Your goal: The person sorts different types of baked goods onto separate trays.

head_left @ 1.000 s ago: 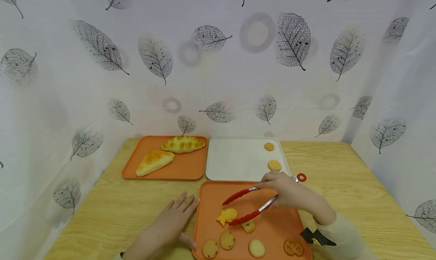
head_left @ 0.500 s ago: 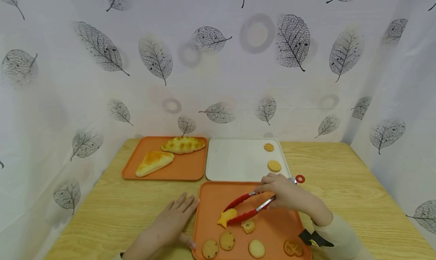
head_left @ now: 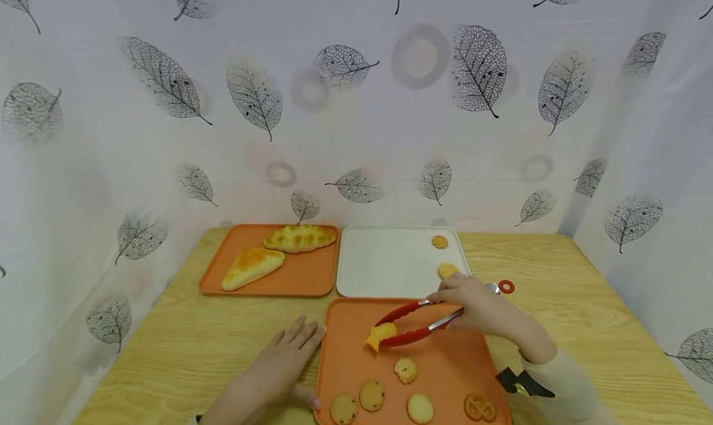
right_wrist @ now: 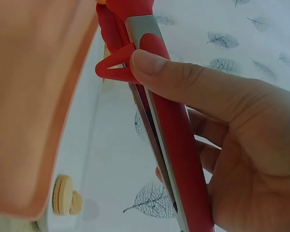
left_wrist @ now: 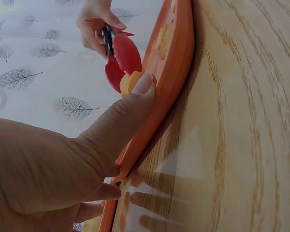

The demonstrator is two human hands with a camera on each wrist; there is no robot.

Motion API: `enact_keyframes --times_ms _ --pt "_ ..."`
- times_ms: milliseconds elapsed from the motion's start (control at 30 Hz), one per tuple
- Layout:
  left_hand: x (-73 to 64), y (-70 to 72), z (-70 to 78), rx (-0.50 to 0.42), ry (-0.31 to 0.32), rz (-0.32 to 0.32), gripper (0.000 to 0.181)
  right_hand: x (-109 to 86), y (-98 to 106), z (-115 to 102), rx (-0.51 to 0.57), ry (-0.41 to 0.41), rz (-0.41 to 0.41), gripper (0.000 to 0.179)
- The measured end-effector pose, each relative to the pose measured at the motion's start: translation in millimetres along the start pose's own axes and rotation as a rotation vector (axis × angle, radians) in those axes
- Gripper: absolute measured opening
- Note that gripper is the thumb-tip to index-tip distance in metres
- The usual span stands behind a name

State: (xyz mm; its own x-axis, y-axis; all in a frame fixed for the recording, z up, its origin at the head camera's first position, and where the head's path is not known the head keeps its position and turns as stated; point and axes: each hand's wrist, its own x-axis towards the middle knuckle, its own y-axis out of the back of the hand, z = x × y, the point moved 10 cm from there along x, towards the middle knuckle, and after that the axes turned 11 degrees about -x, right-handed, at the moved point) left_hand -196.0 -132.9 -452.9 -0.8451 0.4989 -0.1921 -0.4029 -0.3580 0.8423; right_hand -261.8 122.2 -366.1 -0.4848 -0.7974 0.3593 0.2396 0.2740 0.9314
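My right hand (head_left: 483, 309) grips a pair of red-and-silver tongs (right_wrist: 176, 145), thumb along one arm and fingers round the other side. The red tips pinch a yellow fish-shaped cookie (head_left: 383, 333) over the front orange tray (head_left: 457, 357). In the left wrist view the cookie appears raised above the tray's rim. My left hand (head_left: 275, 366) lies with straight, spread fingers at that tray's left side, its thumb (left_wrist: 121, 116) touching the rim. A scalloped cookie (head_left: 406, 370) lies on the tray just below the tongs.
Two chip cookies (head_left: 358, 401), a round plain cookie (head_left: 420, 407) and a pretzel cookie (head_left: 479, 407) lie on the front tray. Behind stand a white tray (head_left: 384, 261) with two cookies and another orange tray (head_left: 312, 276) with two breads. A leaf-patterned curtain (head_left: 356, 115) hangs behind.
The tongs' tips have closed on the fish-shaped cookie. Right hand, tongs and cookie have moved slightly away and to the right, uncovering the scalloped cookie. The left hand stays put.
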Motion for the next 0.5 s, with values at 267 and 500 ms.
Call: enact_keyframes --times_ms 267,500 --pt "-0.9 1.1 0.9 0.001 -0.009 0.007 0.121 -8.0 19 24 -0.024 -0.093 0.020 0.052" --pt "-0.3 0.1 0.1 0.007 -0.013 0.009 0.121 -20.7 33 52 -0.038 -0.191 0.091 0.057"
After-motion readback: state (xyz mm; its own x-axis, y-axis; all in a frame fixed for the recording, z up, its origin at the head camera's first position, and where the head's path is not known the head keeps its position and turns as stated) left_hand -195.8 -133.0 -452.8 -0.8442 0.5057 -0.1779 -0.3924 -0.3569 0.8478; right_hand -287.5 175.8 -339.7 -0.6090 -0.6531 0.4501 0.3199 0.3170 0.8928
